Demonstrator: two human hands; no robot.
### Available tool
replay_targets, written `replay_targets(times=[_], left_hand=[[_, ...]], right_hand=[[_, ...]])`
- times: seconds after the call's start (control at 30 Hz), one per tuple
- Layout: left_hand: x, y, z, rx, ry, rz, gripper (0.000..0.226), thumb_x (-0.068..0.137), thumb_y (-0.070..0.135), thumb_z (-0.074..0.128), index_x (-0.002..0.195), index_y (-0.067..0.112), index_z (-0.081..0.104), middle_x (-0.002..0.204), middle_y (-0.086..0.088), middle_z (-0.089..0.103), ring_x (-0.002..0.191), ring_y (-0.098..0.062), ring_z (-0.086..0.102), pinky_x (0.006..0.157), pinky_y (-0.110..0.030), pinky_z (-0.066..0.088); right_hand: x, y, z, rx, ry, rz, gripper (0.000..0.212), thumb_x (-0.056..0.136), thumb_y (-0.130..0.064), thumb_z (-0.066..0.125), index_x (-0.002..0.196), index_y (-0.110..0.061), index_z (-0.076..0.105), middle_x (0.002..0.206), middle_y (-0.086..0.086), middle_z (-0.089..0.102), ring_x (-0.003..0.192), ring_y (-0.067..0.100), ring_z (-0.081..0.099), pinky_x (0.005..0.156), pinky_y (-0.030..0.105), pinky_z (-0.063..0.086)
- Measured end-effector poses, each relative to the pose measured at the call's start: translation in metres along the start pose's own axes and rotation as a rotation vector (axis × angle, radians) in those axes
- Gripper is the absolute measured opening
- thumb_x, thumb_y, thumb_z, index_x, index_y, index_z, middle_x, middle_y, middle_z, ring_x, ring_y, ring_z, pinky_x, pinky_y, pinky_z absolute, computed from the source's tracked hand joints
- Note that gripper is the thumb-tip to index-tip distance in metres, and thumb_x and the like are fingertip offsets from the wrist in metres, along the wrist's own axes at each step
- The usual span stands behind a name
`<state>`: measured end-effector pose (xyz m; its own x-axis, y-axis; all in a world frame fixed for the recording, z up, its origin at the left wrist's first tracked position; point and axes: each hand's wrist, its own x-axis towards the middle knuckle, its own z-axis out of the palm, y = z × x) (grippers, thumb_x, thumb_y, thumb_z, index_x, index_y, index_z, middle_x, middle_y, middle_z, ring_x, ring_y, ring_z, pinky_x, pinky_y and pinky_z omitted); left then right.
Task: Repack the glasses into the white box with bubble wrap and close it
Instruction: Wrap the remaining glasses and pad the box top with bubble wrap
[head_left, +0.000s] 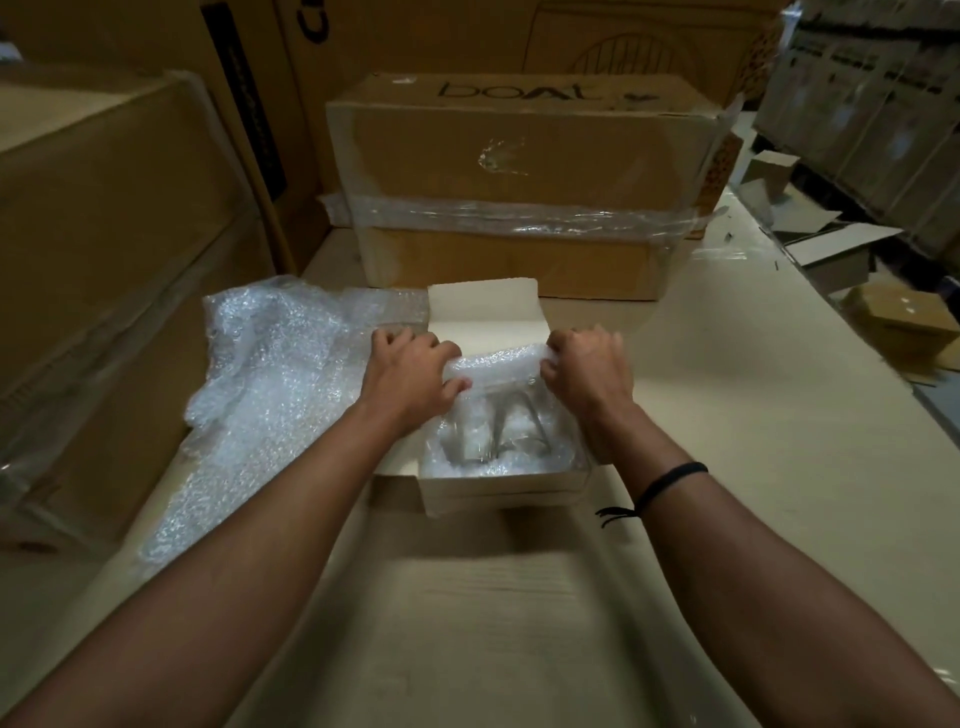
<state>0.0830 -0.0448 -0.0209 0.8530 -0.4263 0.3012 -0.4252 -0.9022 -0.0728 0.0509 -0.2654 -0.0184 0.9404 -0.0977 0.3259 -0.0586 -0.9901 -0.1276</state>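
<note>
The white box (493, 492) stands open on the cardboard surface, its lid flap (485, 309) tilted up at the far side. Clear glasses (493, 434) lie inside it on bubble wrap. A rolled strip of bubble wrap (496, 371) stretches across the box's far half above the glasses. My left hand (410, 376) grips its left end and my right hand (589, 371) grips its right end. A large loose sheet of bubble wrap (270, 374) lies to the left of the box.
A taped brown carton (519, 171) stands just behind the white box. Big cardboard cartons (104, 234) wall off the left side. Small boxes and cardboard scraps (852, 275) lie on the floor at the right, past the surface's edge.
</note>
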Motion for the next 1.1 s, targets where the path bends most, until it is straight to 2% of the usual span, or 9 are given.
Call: replay_targets(times=[0.13, 0.27, 0.33, 0.47, 0.57, 0.7, 0.77, 0.9, 1.1], left_hand=[[0.02, 0.006, -0.001, -0.004, -0.035, -0.045, 0.037, 0.087, 0.057, 0.056, 0.11, 0.028, 0.06, 0.1, 0.003, 0.069, 0.1, -0.021, 0.057, 0.088, -0.038, 0.028], [0.026, 0.015, 0.0, 0.039, -0.021, -0.028, 0.035, 0.082, 0.05, 0.067, 0.099, 0.022, 0.054, 0.083, 0.0, 0.069, 0.084, -0.023, 0.059, 0.083, -0.038, 0.032], [0.026, 0.015, 0.001, 0.051, -0.032, 0.005, 0.032, 0.081, 0.05, 0.068, 0.095, 0.023, 0.058, 0.088, 0.001, 0.069, 0.088, -0.024, 0.059, 0.084, -0.038, 0.031], [0.021, 0.003, 0.001, -0.113, -0.073, 0.036, 0.02, 0.083, 0.046, 0.067, 0.098, 0.032, 0.067, 0.107, 0.007, 0.062, 0.105, -0.017, 0.051, 0.092, -0.038, 0.026], [0.013, -0.008, -0.006, -0.116, -0.059, 0.074, 0.028, 0.084, 0.04, 0.063, 0.112, 0.038, 0.066, 0.116, 0.009, 0.052, 0.111, -0.016, 0.042, 0.094, -0.039, 0.024], [0.006, -0.006, -0.013, -0.006, -0.262, 0.128, 0.032, 0.087, 0.035, 0.06, 0.118, 0.036, 0.064, 0.122, 0.01, 0.059, 0.113, -0.018, 0.04, 0.095, -0.042, 0.022], [0.003, -0.004, -0.014, 0.008, -0.297, 0.125, 0.034, 0.087, 0.034, 0.058, 0.12, 0.035, 0.063, 0.122, 0.01, 0.061, 0.114, -0.019, 0.039, 0.095, -0.043, 0.021], [-0.005, -0.002, -0.018, -0.086, -0.128, 0.113, 0.042, 0.084, 0.023, 0.055, 0.125, 0.034, 0.061, 0.119, 0.012, 0.065, 0.11, -0.016, 0.044, 0.093, -0.041, 0.022], [-0.006, 0.01, -0.013, -0.078, -0.301, 0.107, 0.048, 0.083, 0.008, 0.042, 0.122, 0.028, 0.061, 0.108, 0.005, 0.068, 0.107, -0.02, 0.042, 0.088, -0.041, 0.022]], right_hand=[[0.001, -0.002, 0.005, -0.019, -0.056, -0.016, 0.016, 0.091, -0.031, 0.06, 0.103, -0.022, 0.066, 0.089, 0.0, 0.067, 0.086, 0.019, 0.054, 0.078, 0.033, 0.036], [-0.002, -0.001, 0.001, -0.003, -0.051, -0.1, 0.043, 0.084, -0.024, 0.072, 0.124, -0.024, 0.057, 0.116, 0.004, 0.062, 0.103, 0.023, 0.054, 0.083, 0.034, 0.037], [-0.003, -0.005, -0.001, 0.026, -0.069, -0.213, 0.049, 0.083, -0.017, 0.071, 0.128, -0.026, 0.055, 0.127, 0.005, 0.058, 0.11, 0.024, 0.054, 0.088, 0.035, 0.039], [-0.002, -0.009, -0.003, -0.086, -0.23, -0.406, 0.043, 0.09, -0.015, 0.058, 0.129, -0.031, 0.059, 0.135, -0.004, 0.055, 0.118, 0.021, 0.052, 0.088, 0.034, 0.035], [-0.001, -0.008, -0.001, -0.119, -0.253, -0.38, 0.038, 0.094, -0.02, 0.053, 0.129, -0.034, 0.059, 0.135, -0.008, 0.054, 0.118, 0.018, 0.049, 0.087, 0.033, 0.033], [-0.001, -0.013, -0.004, -0.129, -0.318, -0.379, 0.04, 0.094, -0.028, 0.054, 0.134, -0.035, 0.054, 0.136, -0.007, 0.051, 0.12, 0.018, 0.046, 0.094, 0.035, 0.032], [-0.002, -0.012, -0.012, -0.114, -0.271, -0.315, 0.043, 0.091, -0.029, 0.06, 0.134, -0.034, 0.054, 0.137, -0.006, 0.051, 0.121, 0.017, 0.048, 0.099, 0.037, 0.032], [-0.015, -0.004, -0.022, -0.12, -0.187, -0.232, 0.044, 0.085, -0.014, 0.061, 0.126, -0.032, 0.061, 0.133, -0.007, 0.057, 0.116, 0.014, 0.052, 0.1, 0.036, 0.036], [-0.025, -0.011, -0.012, -0.305, -0.381, -0.311, 0.038, 0.096, -0.028, 0.042, 0.131, -0.019, 0.052, 0.136, -0.002, 0.056, 0.131, 0.019, 0.042, 0.106, 0.046, 0.026]])
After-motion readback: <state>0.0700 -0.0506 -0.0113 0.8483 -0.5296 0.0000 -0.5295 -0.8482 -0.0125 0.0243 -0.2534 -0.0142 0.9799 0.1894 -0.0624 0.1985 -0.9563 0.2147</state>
